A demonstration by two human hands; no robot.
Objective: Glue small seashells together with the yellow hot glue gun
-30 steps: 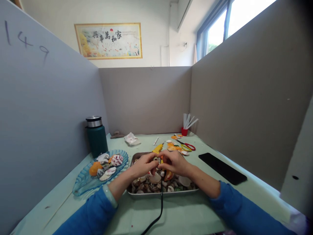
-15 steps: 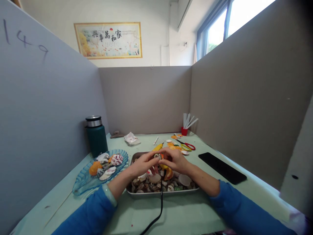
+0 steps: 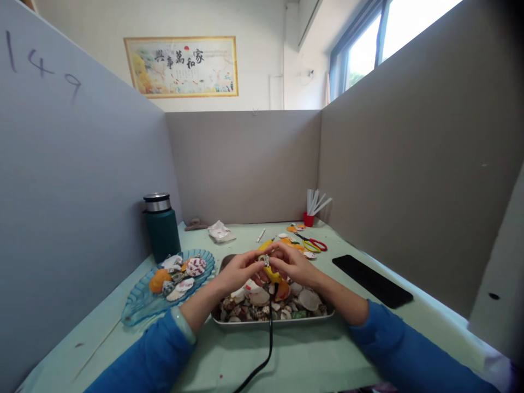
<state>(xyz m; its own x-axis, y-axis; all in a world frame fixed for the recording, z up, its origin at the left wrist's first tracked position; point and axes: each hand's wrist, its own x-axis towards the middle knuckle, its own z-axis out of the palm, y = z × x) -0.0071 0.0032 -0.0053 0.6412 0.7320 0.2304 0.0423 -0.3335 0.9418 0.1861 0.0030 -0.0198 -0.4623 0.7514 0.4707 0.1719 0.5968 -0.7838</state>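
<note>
Above the metal tray (image 3: pixel 245 324), my left hand (image 3: pixel 241 271) and my right hand (image 3: pixel 292 266) meet fingertip to fingertip. Pinched between them is a small whitish-grey shell (image 3: pixel 266 261), its details too small to make out. Right behind and below the fingers lies a yellow hot glue gun (image 3: pixel 271 274), partly hidden, its black cord (image 3: pixel 271 327) running over the tray's front rim toward me. The tray is full of mixed shells (image 3: pixel 258 298), with an orange piece (image 3: pixel 282 291) among them.
On the left stand a blue plate (image 3: pixel 137 314) of shells and a green bottle (image 3: pixel 161 232). Scissors (image 3: pixel 315 244), orange-and-white pieces (image 3: pixel 295 228) and a red cup of white sticks (image 3: pixel 309 219) sit at the back right, a black phone-like slab (image 3: pixel 372 280) nearer. Grey partitions (image 3: pixel 245 164) enclose the table.
Both hands have turned the small shell slightly, and my right fingers have shifted a little, showing more of the yellow glue gun. The rest stays put.
</note>
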